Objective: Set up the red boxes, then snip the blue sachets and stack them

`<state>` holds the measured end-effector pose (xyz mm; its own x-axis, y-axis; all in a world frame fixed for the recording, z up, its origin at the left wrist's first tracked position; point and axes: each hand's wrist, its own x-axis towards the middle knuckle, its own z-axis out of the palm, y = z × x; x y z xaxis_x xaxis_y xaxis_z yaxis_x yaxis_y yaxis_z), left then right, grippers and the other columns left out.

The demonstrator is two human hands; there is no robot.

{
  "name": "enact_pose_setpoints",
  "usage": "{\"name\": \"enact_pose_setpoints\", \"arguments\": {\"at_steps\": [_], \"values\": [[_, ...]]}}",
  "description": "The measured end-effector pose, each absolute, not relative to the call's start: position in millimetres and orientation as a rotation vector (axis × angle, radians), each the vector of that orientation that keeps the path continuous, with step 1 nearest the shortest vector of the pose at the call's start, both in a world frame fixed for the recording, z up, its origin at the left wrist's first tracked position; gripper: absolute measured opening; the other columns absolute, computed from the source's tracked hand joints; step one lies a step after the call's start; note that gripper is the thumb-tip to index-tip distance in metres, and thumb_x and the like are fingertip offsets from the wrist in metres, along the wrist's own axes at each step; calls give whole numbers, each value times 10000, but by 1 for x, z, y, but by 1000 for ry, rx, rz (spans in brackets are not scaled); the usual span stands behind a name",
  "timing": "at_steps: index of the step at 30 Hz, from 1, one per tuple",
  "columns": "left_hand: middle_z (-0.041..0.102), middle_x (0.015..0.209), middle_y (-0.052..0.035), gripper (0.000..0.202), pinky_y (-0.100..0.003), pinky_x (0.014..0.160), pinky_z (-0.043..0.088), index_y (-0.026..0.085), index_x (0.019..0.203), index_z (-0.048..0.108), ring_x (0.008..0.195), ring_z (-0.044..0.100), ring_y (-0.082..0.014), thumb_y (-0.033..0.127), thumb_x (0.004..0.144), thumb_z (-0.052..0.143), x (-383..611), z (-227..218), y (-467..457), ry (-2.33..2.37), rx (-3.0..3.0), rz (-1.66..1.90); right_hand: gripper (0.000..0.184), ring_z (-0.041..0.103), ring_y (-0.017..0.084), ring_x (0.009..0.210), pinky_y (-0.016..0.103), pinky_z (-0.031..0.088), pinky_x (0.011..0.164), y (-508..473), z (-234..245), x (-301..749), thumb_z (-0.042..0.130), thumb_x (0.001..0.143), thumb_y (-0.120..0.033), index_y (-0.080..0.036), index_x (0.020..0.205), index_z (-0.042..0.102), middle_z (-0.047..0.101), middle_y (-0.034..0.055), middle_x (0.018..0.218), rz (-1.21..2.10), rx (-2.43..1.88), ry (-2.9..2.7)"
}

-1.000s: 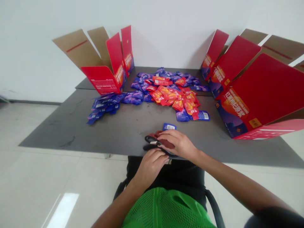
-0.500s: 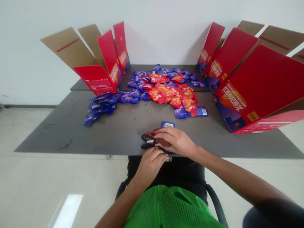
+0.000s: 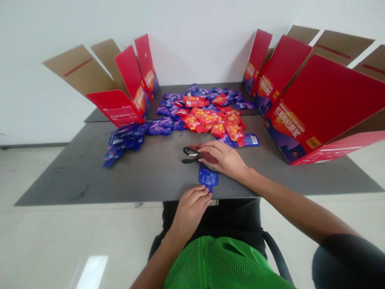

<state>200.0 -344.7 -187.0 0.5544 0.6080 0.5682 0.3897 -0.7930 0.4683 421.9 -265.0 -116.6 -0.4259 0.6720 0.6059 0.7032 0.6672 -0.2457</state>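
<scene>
1. Two hands are held apart, and whether either grips cannot be told: the right hand [image 3: 224, 158] is laid over black-handled scissors [image 3: 189, 154], and the left hand [image 3: 189, 210] is set at the tip of a blue sachet [image 3: 208, 177], which is kept flat just below them.
2. Red and blue sachets [image 3: 201, 116] are heaped on the dark surface [image 3: 150, 176], flanked by opened red cartons [image 3: 325, 108].
3. A white wall [image 3: 60, 80] and a tiled floor [image 3: 45, 241] are seen around it.

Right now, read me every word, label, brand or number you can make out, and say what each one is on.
"红黑枸杞原浆": large white characters on the red and purple carton at right.
Yellow label on that carton: too small to read.
White print on the left carton flap: too small to read.
Red sachets, blue sachet: print too small or blurred.
Barcode on a sachet: digits too small.
</scene>
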Motion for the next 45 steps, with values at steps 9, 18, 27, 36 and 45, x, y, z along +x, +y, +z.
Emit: {"name": "enact_pose_setpoints", "arguments": {"at_steps": [9, 18, 27, 36, 45], "values": [[761, 1147, -60, 207, -434, 1045, 587, 175, 1162, 729, 1184, 673, -230, 136, 960, 705, 200, -186, -345, 838, 2511, 1083, 281, 691, 214, 1093, 358, 590, 925, -277, -143, 417, 648, 1003, -338, -225, 1260, 655, 712, 92, 1232, 88, -1045, -2250], [724, 1113, -83, 170, -442, 1001, 610, 176, 1141, 712, 1160, 673, -248, 168, 973, 683, 201, -181, -345, 867, 2588, 1027, 242, 659, 260, 1142, 421, 562, 931, -242, -121, 448, 576, 1038, -247, -211, 1263, 657, 705, 111, 1259, -334, -1106, -2215], [476, 1613, -111, 507, -478, 1163, 485, 151, 1514, 499, 1522, 390, -328, 311, 1040, 583, 208, -162, -347, 1080, 2960, 624, 330, 680, 246, 1093, 383, 564, 937, -327, -117, 498, 687, 974, -290, -250, 1295, 623, 682, 94, 1254, -308, -1248, -1903], [712, 1372, 2, 254, -353, 1013, 530, 212, 1265, 682, 1236, 661, -191, 266, 1096, 499, 199, -157, -349, 935, 2984, 818, 429, 696, 280, 944, 424, 569, 841, -357, -153, 535, 574, 966, -604, -252, 1193, 668, 694, 89, 1108, -255, -1523, -1669], [799, 1150, -47, 274, -285, 915, 581, 209, 1275, 664, 1010, 763, -155, 169, 1076, 479, 123, -97, -301, 1056, 2749, 1370, 521, 704, 352, 910, 512, 577, 808, -351, -162, 546, 609, 863, -717, -273, 1117, 707, 719, 103, 1052, -136, -1586, -1562]]}}
